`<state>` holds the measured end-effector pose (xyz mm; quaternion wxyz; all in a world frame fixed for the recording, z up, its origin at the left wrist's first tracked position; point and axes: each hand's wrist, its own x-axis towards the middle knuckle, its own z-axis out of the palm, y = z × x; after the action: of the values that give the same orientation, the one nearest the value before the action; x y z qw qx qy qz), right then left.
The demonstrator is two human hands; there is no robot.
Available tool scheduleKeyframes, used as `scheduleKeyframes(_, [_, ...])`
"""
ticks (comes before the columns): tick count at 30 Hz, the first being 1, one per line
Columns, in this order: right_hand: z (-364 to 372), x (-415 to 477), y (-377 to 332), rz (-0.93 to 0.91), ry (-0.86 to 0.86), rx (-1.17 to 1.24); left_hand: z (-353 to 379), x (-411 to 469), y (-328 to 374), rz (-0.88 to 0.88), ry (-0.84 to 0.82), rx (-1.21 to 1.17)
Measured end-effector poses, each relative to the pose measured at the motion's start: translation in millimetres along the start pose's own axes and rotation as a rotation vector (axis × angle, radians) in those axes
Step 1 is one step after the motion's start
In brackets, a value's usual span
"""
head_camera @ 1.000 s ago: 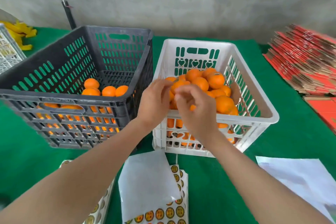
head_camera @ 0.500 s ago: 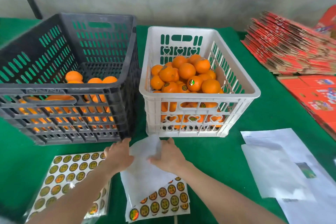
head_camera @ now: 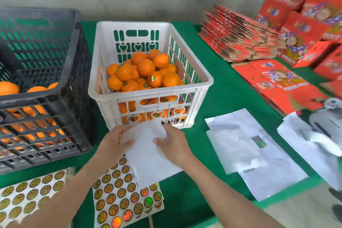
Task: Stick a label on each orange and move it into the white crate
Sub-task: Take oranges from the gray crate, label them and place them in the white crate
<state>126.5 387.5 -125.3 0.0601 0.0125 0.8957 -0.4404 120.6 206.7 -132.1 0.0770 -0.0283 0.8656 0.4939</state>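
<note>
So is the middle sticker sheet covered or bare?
Partly covered: paper, held by left hand and right hand, hides the top of the sheet; stickers show below.

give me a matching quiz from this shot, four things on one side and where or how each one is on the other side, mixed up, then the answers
Things
1. white plastic crate
2. black plastic crate
3. white paper sheet
4. stack of flattened red cardboard boxes

Place or state
A. pinched between the left hand and the right hand
B. at the right of the green table cover
C. heaped with oranges, several labelled
D. at the left edge, only a few oranges low inside

Pairs: 1-C, 2-D, 3-A, 4-B
</note>
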Motion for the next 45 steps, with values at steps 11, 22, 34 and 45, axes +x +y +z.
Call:
scheduleKeyframes(11, [-173, -8, 122, 0.498, 0.321, -0.256, 71, -6, -2, 0.128, -0.338, 0.267])
scheduleKeyframes(22, [-116, -14, 159, 0.407, 0.031, -0.73, 75, -6, 2, 0.12, -0.39, 0.277])
scheduleKeyframes(34, [-88, -5, 120, 0.299, 0.107, -0.648, 14, -5, -26, -0.095, -0.079, 0.17])
scheduleKeyframes(45, [64, 22, 28, -0.215, -0.52, -0.532, -20, -30, -86, -0.217, -0.279, 0.63])
